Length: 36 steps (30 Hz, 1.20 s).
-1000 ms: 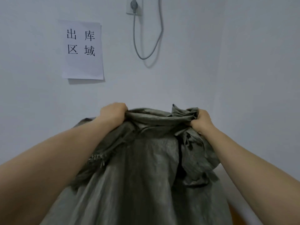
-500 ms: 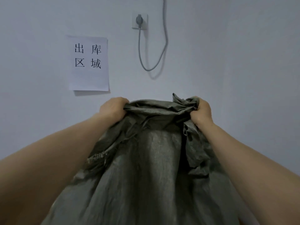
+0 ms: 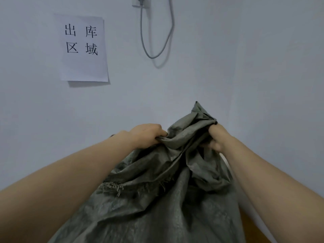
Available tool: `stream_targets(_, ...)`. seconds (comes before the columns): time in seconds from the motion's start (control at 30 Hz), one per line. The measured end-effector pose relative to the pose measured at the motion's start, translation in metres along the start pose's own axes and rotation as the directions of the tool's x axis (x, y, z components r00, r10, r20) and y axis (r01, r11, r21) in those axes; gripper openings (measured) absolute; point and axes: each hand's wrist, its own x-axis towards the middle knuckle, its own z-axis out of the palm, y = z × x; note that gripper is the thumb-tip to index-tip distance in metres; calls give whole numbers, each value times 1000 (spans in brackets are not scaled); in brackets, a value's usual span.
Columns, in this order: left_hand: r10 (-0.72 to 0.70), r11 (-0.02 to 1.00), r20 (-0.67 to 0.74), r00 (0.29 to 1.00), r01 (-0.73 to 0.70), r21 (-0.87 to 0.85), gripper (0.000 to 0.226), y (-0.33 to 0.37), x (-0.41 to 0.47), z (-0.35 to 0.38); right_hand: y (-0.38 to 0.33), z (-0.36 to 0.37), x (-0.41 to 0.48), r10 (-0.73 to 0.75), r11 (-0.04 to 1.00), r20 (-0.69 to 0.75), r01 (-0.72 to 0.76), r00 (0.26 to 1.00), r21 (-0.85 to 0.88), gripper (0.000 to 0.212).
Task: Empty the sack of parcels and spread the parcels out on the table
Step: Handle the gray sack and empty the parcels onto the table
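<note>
Sack [image 3: 157,207] of grey-green woven cloth hung in front of us, held up by its bunched top between our two bare forearms; its body ran out of view at the bottom edge. Our left hand [image 3: 147,135] gripped a gathered fold of the top, knuckles up, fingers curled into the cloth. Our right hand [image 3: 217,137] clutched the other side, fingers wrapped round a twisted wad of fabric. A crumpled peak of the sack stood up just above the right hand. The two hands were near each other, with only creased cloth between them.

Below the left hand a frayed fringe [image 3: 114,187] of loose threads ran across the sack. The fabric hid whatever lay inside.

Behind the sack stood a pale wall [image 3: 245,67]. On it, at the upper left, a white sheet [image 3: 84,67] bore four black characters. To the right of the sheet a grey cable [image 3: 154,57] hung in a loop from a socket [image 3: 140,1] at the top edge.

At the lower right, just beside the sack and under our right forearm, a brown strip [image 3: 250,230] showed; we could not tell whether it was the table.
</note>
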Motion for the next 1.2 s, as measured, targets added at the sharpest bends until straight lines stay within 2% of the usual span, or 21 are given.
stream_targets(0.03, 8, 999, -6, 1000, -8, 38, 27, 4, 0, 0, -3, 3, -4, -96, 995, -12, 96, 995, 1, 26)
stream_targets(0.1, -8, 998, -116, 993, 15, 66, 33, 12, 0, 1, -7, 7, -12, -259, 954, 5, 257, 966, -153, 27)
stream_targets(0.17, -110, 994, -334, 936, 98, -51, 35, 15, 1, 3, -10, 13, -22, -347, 876, 100, 360, 932, -321, 27)
stream_targets(0.23, -193, 976, -488, 851, 115, -187, 48, 18, 5, 5, -10, 23, -33, -380, 806, 219, 438, 899, -398, 27)
stream_targets(0.3, -176, 969, -504, 845, 57, -242, 75, 22, 7, 4, -7, 37, -40, -368, 754, 333, 488, 868, -439, 27)
stream_targets(0.37, -139, 958, -408, 903, 19, -285, 106, 27, 7, 0, -3, 46, -45, -338, 712, 408, 514, 848, -479, 26)
stream_targets(0.4, -119, 958, -338, 934, 19, -286, 111, 27, 7, -1, -2, 48, -47, -334, 685, 430, 529, 839, -501, 21)
stream_targets(0.43, -102, 962, -279, 955, 24, -271, 106, 25, 8, -1, 1, 49, -47, -332, 677, 441, 536, 834, -504, 21)
stream_targets(0.47, -93, 968, -243, 966, 31, -251, 93, 22, 8, 0, 3, 47, -46, -316, 706, 439, 518, 841, -483, 30)
stream_targets(0.53, -105, 971, -250, 963, 44, -236, 58, 17, 5, 4, 2, 38, -47, -195, 859, 437, 368, 878, -357, 49)
stream_targets(0.57, -128, 966, -260, 957, 60, -253, 48, 15, 3, 5, 1, 30, -46, -134, 925, 442, 271, 887, -265, 56)
stream_targets(0.63, -172, 959, -257, 951, 102, -265, 41, 14, -3, 6, -3, 8, -44, -95, 966, 429, 186, 898, -177, 62)
stream_targets(0.7, -199, 955, -253, 947, 129, -268, 40, 11, -8, 6, -1, -20, -42, -90, 897, 393, 246, 915, -368, 71)
stream_targets(0.8, -225, 946, -272, 935, 143, -290, 41, 6, -11, 5, 18, -48, -41, 46, 608, 368, 266, 929, -748, 130)
stream_targets(0.87, -218, 946, -268, 938, 137, -293, 42, 8, -11, 6, 41, -50, -42, 115, 464, 352, 263, 929, -846, 151)
stream_targets(0.93, -207, 950, -257, 944, 132, -282, 43, 13, -12, 5, 61, -45, -41, 124, 460, 320, 232, 939, -857, 155)
stream_targets(1.0, -206, 954, -246, 947, 138, -266, 44, 15, -15, 3, 72, -40, -36, 43, 516, 267, 207, 963, -831, 145)
stream_targets(1.03, -204, 955, -241, 949, 139, -261, 44, 15, -17, 2, 73, -39, -34, -30, 536, 208, 192, 978, -822, 131)
stream_targets(1.1, -194, 955, -220, 956, 132, -266, 43, 13, -22, 0, 61, -39, -26, -191, 590, 53, 158, 980, -792, 92)
stream_targets(1.17, -178, 960, -183, 967, 130, -247, 40, 10, -27, -3, 39, -36, -23, -300, 729, -66, 184, 952, -660, 43)
stream_targets(1.2, -167, 966, -164, 972, 129, -222, 39, 10, -28, -4, 25, -32, -25, -326, 796, -103, 214, 940, -566, 24)
